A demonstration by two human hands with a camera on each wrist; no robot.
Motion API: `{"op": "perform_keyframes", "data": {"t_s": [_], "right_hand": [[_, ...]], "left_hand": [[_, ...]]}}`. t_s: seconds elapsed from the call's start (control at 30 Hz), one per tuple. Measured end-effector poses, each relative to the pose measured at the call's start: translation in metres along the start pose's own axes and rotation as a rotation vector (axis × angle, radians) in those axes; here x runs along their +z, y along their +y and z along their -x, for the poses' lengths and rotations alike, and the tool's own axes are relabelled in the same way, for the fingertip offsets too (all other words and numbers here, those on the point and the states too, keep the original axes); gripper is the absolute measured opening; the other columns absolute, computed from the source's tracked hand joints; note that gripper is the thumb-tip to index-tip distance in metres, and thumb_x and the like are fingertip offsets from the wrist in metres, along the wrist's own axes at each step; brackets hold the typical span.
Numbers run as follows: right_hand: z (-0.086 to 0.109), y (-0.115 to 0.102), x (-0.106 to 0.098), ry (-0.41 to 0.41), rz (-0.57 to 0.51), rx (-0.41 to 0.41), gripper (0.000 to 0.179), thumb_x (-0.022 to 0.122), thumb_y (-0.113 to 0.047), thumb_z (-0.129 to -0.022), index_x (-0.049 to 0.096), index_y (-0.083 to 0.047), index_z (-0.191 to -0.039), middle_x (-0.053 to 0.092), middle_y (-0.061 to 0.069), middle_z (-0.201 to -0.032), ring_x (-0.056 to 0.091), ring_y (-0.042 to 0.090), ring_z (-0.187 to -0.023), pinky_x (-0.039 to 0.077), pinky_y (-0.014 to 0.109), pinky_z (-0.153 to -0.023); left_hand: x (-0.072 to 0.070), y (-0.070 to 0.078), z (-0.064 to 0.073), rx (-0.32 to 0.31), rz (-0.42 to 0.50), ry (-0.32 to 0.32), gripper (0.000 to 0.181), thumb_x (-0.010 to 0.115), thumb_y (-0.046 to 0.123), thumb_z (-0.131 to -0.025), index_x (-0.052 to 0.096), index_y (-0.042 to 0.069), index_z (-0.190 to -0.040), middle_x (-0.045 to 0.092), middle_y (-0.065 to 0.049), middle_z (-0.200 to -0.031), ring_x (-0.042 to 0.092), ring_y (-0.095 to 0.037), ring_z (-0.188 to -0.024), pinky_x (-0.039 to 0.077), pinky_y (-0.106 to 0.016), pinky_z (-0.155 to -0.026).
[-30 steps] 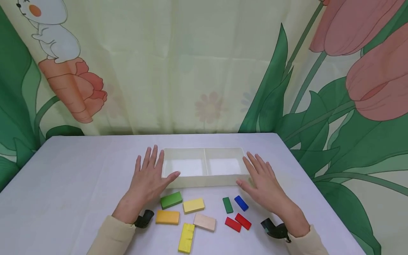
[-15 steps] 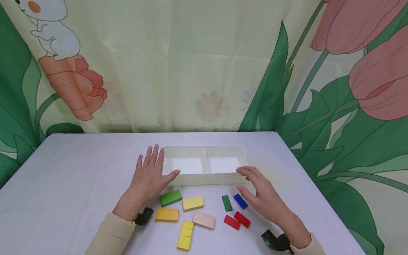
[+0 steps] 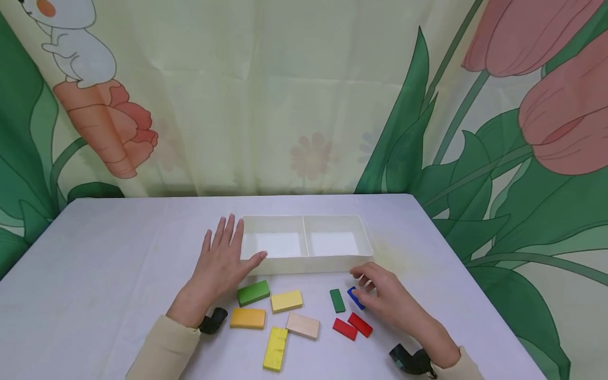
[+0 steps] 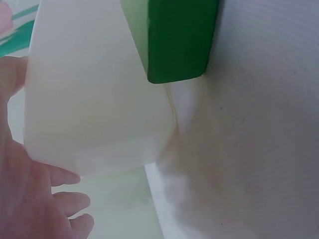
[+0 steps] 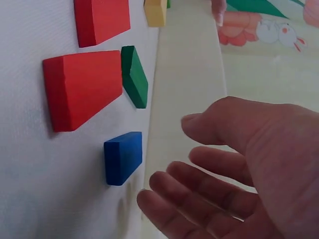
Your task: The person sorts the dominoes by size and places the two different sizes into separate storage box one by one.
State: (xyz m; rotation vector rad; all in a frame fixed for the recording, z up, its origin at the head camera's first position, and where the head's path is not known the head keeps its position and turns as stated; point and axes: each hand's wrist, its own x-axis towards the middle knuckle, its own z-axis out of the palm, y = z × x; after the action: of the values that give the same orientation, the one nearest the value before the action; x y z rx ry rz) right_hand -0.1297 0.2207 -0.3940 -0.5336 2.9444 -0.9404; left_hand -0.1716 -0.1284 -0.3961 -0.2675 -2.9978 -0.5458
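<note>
So the left hand (image 3: 218,269) is spread flat at the left end of the tray (image 3: 309,265), toward the worktop's (image 3: 119,290) far edge. Right hand (image 3: 389,295)'s empty, fingers loosely bent by the blue block (image 5: 123,158), near the tray's front right corner.

Table (image 3: 119,264), white-covered, bearing one white two-compartment tray (image 3: 309,265). Left hand (image 3: 220,266): fingers straight and spread at the tray's left end, thumb across its front corner. Right hand (image 3: 387,290): fingers loosely bent, partly hiding a blue block (image 3: 355,299). Larger blocks, five, lying nearer than the tray: green block (image 3: 254,293), pale yellow block (image 3: 287,301), orange block (image 3: 248,319), beige block (image 3: 303,326), bright yellow block (image 3: 275,349). Smaller, besides the blue: dark green block (image 3: 337,301); two red blocks (image 3: 344,329), side by side. Backdrop: curtain (image 3: 285,95) printed with rabbit (image 3: 85,55), carrot (image 3: 97,126), pink tulips (image 3: 570,116).
</note>
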Motion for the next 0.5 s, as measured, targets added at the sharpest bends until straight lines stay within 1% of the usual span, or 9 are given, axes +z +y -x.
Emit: {"op": "perform_keyframes", "data": {"t_s": [0.13,0.37,0.5], "right_hand": [[-0.0012,0.0011,0.0011,-0.032,-0.001,0.048,0.038,0.078,-0.006,-0.082,0.064,-0.007,-0.118,0.064,0.003,-0.103,0.059,0.012,-0.085,0.058,0.02,-0.075],[-0.0022,0.0024,0.003,-0.079,0.002,0.132,0.043,0.083,-0.009,-0.078,0.066,-0.006,-0.116,0.058,-0.001,-0.091,0.053,0.013,-0.077,0.051,0.016,-0.063],[-0.0009,0.0005,0.0056,-0.094,0.002,0.167,0.042,0.085,-0.008,-0.076,0.067,-0.007,-0.114,0.056,-0.002,-0.089,0.052,0.013,-0.079,0.052,0.016,-0.065]], "left_hand": [[-0.0001,-0.0009,-0.0001,-0.001,0.001,0.003,0.097,0.049,0.064,-0.094,0.017,-0.001,-0.157,0.008,-0.024,-0.165,0.004,-0.042,-0.154,0.007,-0.064,-0.121],[-0.0021,-0.0002,-0.0008,0.001,0.008,0.005,0.096,0.05,0.064,-0.094,0.018,-0.001,-0.157,0.009,-0.024,-0.165,0.004,-0.041,-0.154,0.006,-0.064,-0.121],[-0.0021,0.0004,-0.0004,0.002,0.006,0.003,0.095,0.05,0.063,-0.094,0.018,-0.001,-0.157,0.01,-0.024,-0.165,0.004,-0.042,-0.154,0.007,-0.064,-0.121]]}}
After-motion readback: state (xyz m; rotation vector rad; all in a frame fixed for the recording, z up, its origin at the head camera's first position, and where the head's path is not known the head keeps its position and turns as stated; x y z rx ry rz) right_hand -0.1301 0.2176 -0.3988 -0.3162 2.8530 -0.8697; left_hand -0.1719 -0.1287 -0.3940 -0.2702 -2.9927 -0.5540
